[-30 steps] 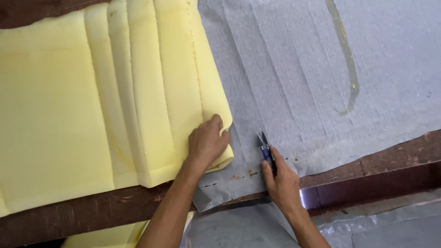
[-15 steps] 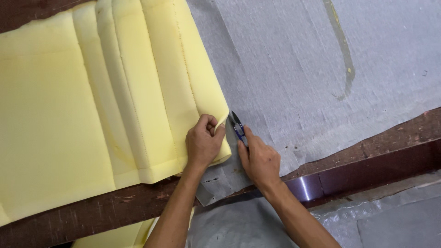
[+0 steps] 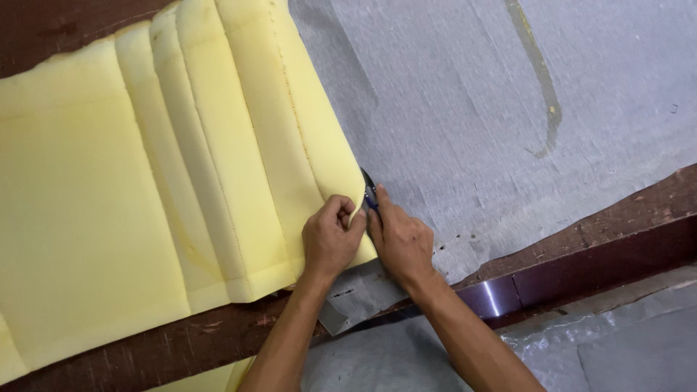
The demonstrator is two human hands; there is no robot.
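Ribbed yellow foam pad (image 3: 218,167): my left hand (image 3: 330,243) pinches its edge clear so my right hand (image 3: 399,243), clamped on small blue-handled snips (image 3: 369,190), follows that edge across grey woven backing fabric (image 3: 472,123).

Upholstery workshop: stitched yellow foam (image 3: 167,181) w/ grey backing fabric (image 3: 472,109) on worn wooden worktable (image 3: 617,210).

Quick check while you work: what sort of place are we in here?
Probably an upholstery or sewing workshop: stitched yellow foam padding lies on grey backing fabric over a worn wooden workbench, and the right hand works small snips along the foam's edge.
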